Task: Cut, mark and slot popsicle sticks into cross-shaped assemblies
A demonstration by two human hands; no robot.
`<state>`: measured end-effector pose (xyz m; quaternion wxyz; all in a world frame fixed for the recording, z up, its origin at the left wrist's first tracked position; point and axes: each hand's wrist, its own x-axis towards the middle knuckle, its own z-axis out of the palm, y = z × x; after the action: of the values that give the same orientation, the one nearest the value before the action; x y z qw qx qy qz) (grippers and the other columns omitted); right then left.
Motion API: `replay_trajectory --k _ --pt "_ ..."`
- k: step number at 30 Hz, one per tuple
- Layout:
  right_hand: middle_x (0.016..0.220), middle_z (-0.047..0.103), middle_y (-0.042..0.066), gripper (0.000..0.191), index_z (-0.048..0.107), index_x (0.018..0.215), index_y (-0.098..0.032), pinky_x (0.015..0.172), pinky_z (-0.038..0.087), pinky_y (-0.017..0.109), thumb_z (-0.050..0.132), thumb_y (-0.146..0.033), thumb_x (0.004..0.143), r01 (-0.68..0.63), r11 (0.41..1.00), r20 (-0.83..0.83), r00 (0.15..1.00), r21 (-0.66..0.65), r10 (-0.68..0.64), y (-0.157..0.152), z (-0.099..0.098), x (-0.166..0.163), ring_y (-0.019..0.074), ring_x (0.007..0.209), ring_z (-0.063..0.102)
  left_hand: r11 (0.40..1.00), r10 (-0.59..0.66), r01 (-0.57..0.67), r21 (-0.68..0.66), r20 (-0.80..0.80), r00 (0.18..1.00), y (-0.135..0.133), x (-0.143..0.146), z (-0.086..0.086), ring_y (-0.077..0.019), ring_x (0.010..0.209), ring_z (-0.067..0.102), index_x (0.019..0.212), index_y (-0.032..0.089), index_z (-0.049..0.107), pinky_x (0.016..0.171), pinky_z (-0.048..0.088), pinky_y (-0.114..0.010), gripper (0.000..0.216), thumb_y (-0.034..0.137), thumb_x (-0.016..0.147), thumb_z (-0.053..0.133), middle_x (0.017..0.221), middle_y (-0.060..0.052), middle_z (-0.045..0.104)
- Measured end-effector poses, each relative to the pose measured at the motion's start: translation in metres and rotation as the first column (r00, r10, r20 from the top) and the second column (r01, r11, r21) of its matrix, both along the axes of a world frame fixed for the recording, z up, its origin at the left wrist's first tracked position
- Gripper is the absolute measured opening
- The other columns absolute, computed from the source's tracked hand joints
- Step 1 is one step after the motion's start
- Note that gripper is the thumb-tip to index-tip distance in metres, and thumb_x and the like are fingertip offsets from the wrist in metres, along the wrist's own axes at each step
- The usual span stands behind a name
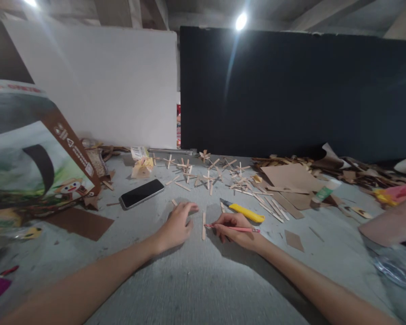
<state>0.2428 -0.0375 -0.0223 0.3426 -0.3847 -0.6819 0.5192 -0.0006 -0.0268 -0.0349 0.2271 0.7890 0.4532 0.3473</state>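
Observation:
In my right hand is a pink pencil, its tip at the edge of a popsicle stick that lies lengthwise on the grey table. My left hand rests on the table just left of that stick, fingers apart and curved, holding nothing. Beyond my right hand lies a yellow utility knife with its dark end pointing left. A black-screened phone lies past my left hand. Farther back, several popsicle sticks joined into crosses and stars are spread out.
Cardboard sheets and a green-and-white glue stick are at the right. A large printed bag stands at the left beside a brown cardboard piece. White and black panels border the table's back.

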Motion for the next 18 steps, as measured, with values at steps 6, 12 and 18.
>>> replay_trajectory --k 6,12,18 --pt "0.067 0.067 0.002 0.029 0.069 0.078 -0.019 0.045 0.044 0.025 0.073 -0.046 0.086 0.011 1.000 0.015 1.000 0.008 -0.011 0.000 -0.001 -0.001 0.0127 0.051 0.057 1.000 -0.003 0.003 0.006 0.005 1.000 0.000 -0.001 -0.001 -0.0261 0.124 0.067 0.123 0.022 0.061 0.112 0.051 -0.049 0.047 0.000 0.083 0.056 0.127 -0.012 0.069" --pt "0.066 0.066 0.001 0.032 0.068 0.080 -0.018 0.044 0.042 0.025 0.072 -0.050 0.088 0.016 1.000 0.024 1.000 0.001 -0.016 -0.002 0.002 0.000 0.0122 0.051 0.056 1.000 0.002 -0.002 0.002 0.003 1.000 0.000 0.000 0.000 -0.0259 0.123 0.067 0.122 0.021 0.061 0.111 0.051 -0.050 0.045 0.000 0.083 0.054 0.126 -0.012 0.069" --pt "0.067 0.066 0.003 0.031 0.067 0.078 -0.019 0.040 0.039 0.024 0.072 -0.049 0.088 0.024 1.000 0.039 0.999 -0.009 -0.023 -0.001 0.000 0.001 0.0121 0.050 0.056 0.995 -0.045 0.037 0.087 0.090 0.995 -0.008 -0.001 0.012 -0.0211 0.110 0.068 0.108 0.021 0.067 0.101 0.054 -0.040 0.057 -0.007 0.065 0.042 0.111 -0.007 0.071"
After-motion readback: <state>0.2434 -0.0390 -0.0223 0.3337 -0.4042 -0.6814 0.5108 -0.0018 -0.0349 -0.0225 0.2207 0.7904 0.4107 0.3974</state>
